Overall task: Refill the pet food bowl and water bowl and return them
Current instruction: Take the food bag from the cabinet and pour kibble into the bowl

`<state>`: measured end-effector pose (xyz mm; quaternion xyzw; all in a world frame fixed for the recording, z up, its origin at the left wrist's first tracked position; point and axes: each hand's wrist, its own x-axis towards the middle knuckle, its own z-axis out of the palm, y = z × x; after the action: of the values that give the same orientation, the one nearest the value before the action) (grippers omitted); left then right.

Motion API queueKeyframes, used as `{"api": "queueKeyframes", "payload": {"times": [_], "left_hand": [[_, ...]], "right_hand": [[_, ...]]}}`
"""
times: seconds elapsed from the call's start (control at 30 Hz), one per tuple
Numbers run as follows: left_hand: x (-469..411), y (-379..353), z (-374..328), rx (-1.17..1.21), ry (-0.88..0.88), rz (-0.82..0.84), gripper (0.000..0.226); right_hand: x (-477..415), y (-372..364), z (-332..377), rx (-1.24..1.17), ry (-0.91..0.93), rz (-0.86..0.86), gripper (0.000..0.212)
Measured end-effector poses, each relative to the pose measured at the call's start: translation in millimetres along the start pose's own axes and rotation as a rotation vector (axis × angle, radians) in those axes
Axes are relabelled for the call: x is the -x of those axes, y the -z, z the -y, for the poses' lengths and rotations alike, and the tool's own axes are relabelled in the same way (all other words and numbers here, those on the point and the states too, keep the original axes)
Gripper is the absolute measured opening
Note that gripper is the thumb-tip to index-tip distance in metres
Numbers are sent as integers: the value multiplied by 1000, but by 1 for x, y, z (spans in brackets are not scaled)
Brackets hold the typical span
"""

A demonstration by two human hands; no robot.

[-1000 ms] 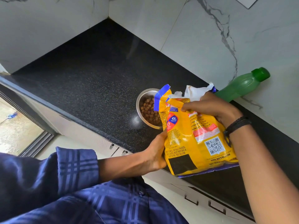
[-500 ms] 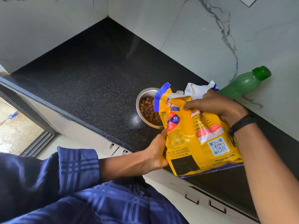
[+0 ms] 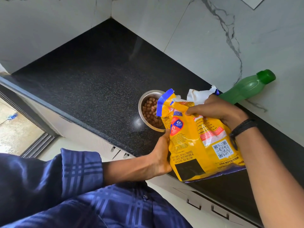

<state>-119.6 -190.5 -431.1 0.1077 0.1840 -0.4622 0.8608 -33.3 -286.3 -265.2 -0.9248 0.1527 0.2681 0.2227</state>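
Over the front edge of the dark speckled worktop (image 3: 92, 83), a yellow dog food bag (image 3: 202, 145) is held tilted, its torn mouth towards the bowl and partly hiding the bowl's right side. Along the back edge, by the wall, a green bottle (image 3: 246, 88) with a green cap leans, partly hidden by the bag. The steel food bowl (image 3: 144, 99) stands near the front edge, just beside the bag's mouth. The right hand (image 3: 217, 111) grips the bag's crumpled neck with its fingers curled over it; the left hand (image 3: 160, 153) holds the bag's lower side, thumb along it, fingers hidden behind. Brown kibble (image 3: 149, 109) already lies in the bowl. The filling of the food bowl looks about done, with the bag's neck gathered. Next the bag probably wants closing and setting down. No water bowl is in view.
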Motion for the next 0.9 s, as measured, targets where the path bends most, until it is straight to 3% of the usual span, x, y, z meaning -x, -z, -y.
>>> {"api": "queueKeyframes", "payload": {"times": [0.23,0.47,0.63,0.9], "left_hand": [[-1,0,1,-10,11,-24,52],[5,-9,5,-87,-5,63,36],[9,-12,4,-130,-16,69,37],[4,-8,4,-115,-22,16,32]], "right_hand": [[1,4,-6,3,-12,-24,26],[1,3,-4,-17,-14,68,81],[2,-1,-3,-23,-12,107,62],[-1,2,-7,-15,14,-8,36]]}}
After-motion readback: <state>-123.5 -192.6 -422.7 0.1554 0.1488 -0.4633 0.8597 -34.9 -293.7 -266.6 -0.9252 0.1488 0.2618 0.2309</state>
